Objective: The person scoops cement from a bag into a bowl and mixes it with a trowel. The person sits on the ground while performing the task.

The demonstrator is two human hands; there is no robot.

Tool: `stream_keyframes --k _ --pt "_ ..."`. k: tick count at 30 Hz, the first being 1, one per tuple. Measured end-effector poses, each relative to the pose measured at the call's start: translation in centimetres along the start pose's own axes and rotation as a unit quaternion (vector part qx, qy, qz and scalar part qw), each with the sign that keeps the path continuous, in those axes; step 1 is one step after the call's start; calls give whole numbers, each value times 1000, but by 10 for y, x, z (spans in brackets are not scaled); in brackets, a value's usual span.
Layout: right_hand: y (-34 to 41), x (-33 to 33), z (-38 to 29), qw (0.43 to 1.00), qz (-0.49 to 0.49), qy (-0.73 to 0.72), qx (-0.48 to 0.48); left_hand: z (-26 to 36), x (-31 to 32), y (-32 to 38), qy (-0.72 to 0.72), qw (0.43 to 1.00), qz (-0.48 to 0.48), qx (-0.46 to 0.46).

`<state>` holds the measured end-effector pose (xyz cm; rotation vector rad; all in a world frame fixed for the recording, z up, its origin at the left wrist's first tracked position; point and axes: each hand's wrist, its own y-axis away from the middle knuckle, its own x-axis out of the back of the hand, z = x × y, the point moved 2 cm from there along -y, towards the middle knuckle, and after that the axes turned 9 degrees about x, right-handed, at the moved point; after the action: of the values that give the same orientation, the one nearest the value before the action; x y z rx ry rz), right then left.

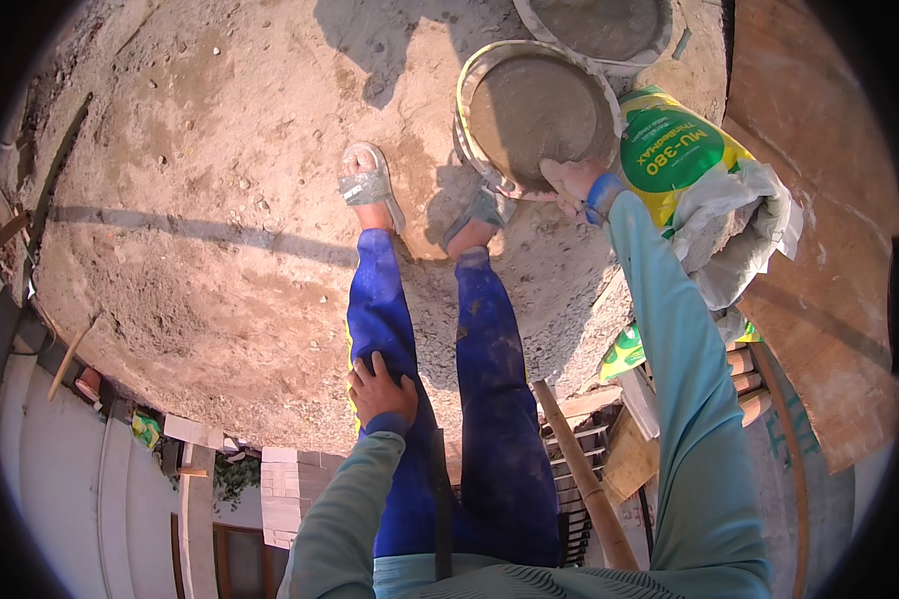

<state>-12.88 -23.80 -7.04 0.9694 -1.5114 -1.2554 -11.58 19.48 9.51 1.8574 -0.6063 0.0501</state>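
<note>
A round bucket (466, 142) full of wet grey mortar (532, 112) stands on the ground ahead of my right foot. My right hand (575, 183) is at its near right rim, thumb side over the mortar and the other fingers curled outside, gripping the edge. My left hand (382, 389) lies on the left leg of my blue trousers (378, 314), fingers apart and holding nothing. Right of the bucket, an opened yellow, green and white mortar-mix bag (670, 142) lies on its side, its torn white mouth toward me. Grey powder shows inside.
Behind the bucket is a second mortar container (603, 26), cut off by the frame. A brown board (816, 224) lies along the right. Dusty, pebbly ground (217, 150) spreads leftward. Near my legs are a bamboo pole (580, 472) and stacked pale blocks (288, 487).
</note>
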Motion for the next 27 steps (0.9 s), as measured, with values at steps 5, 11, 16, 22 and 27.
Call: stream_keyframes --k 5,11,16,22,27 --pt "21 -7 -9 991 -84 -103 -25 -2 0 -2 -3 1000 3 -9" --pt "87 29 -4 980 17 148 135 -5 1 -2 -4 1000 -4 -4" --pt "51 57 -7 868 220 407 181 -3 7 -1 -10 1000 -10 -1" --pt "9 3 -82 813 186 512 204 1 9 -3 -22 999 -30 1" --pt "0 -44 -70 773 168 509 340 2 11 1 -15 1000 -26 4"
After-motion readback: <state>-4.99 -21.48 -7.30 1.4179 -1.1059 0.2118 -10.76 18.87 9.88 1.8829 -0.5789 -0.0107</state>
